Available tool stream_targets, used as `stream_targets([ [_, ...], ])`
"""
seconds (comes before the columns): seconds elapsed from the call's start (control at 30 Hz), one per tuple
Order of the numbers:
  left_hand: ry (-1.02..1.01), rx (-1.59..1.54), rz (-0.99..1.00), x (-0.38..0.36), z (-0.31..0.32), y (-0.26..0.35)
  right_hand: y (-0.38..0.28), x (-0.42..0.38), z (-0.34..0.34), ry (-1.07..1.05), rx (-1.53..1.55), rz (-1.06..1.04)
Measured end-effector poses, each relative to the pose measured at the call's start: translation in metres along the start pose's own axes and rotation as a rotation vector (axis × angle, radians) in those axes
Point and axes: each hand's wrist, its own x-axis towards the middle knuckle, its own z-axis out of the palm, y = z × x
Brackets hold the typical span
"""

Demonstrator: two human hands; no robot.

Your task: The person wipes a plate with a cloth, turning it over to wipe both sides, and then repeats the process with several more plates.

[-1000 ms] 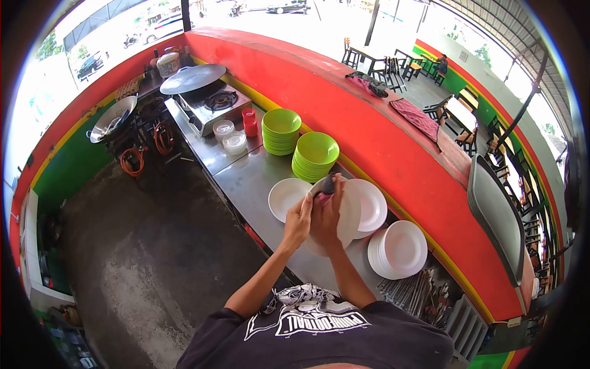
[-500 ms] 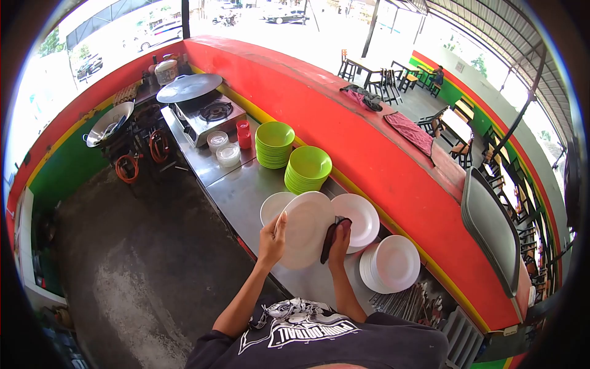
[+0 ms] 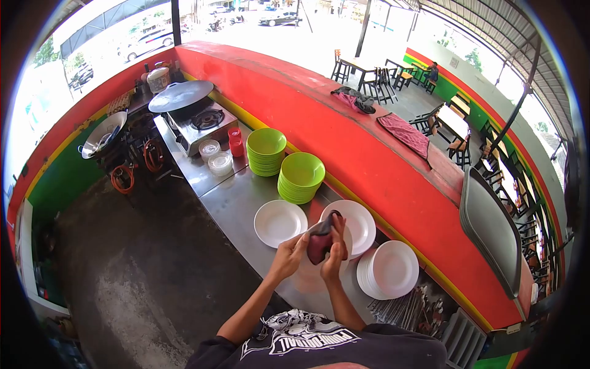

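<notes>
Over the steel counter, my left hand [image 3: 287, 255] grips the near-left edge of a white plate [image 3: 314, 229], which is tilted almost edge-on to me. My right hand [image 3: 334, 252] holds a dark red and black cloth [image 3: 319, 246] against this plate, its fingers partly hidden by the cloth. A single white plate [image 3: 281, 224] lies flat just beyond my left hand. Behind my right hand sits another white plate [image 3: 361, 226], partly covered by the hands. Further right stands a stack of white plates [image 3: 395, 269].
Two stacks of green bowls [image 3: 301, 175] stand on the steel counter [image 3: 236, 200] against the red wall [image 3: 369, 160]. Farther off are clear tubs [image 3: 220, 163], red containers [image 3: 236, 142] and a gas stove [image 3: 203, 123]. Cutlery [image 3: 405, 309] lies at the near right.
The held plate has turned from facing me to nearly edge-on. My right hand has brought the cloth from the plate's right edge across toward my left hand. The view has shifted slightly.
</notes>
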Motion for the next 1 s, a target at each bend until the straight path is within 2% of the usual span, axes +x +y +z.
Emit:
stream_targets([
  [0.03,0.000,-0.053,0.025,0.001,0.007,0.001,-0.007,-0.003,0.004,-0.047,0.060,0.011],
  [0.13,-0.003,-0.130,0.032,0.003,0.010,0.006,-0.005,0.003,0.004,-0.145,-0.084,-0.050],
  [0.17,-0.011,-0.138,0.024,0.003,0.009,0.007,-0.006,0.008,0.000,-0.174,-0.072,0.014],
  [0.27,-0.051,-0.034,-0.030,-0.002,0.000,0.017,-0.001,0.016,-0.011,-0.190,-0.392,-0.003],
  [0.43,-0.021,-0.001,0.005,-0.010,-0.009,0.023,0.014,0.016,-0.024,-0.009,-0.453,0.114],
  [0.53,0.060,0.012,0.098,-0.015,-0.010,0.030,0.025,0.010,-0.028,0.076,-0.213,0.231],
  [0.63,0.144,-0.006,0.219,-0.019,-0.014,0.038,0.031,0.001,-0.031,0.131,-0.135,0.326],
  [0.73,0.202,-0.039,0.280,-0.019,-0.019,0.032,0.040,-0.014,-0.038,0.154,0.169,0.657],
  [0.87,0.211,-0.084,0.285,-0.024,-0.021,0.026,0.040,-0.034,-0.033,0.294,0.569,0.901],
  [1.0,0.075,-0.144,0.269,-0.024,-0.026,0.025,0.049,-0.049,-0.035,0.331,0.570,0.865],
])
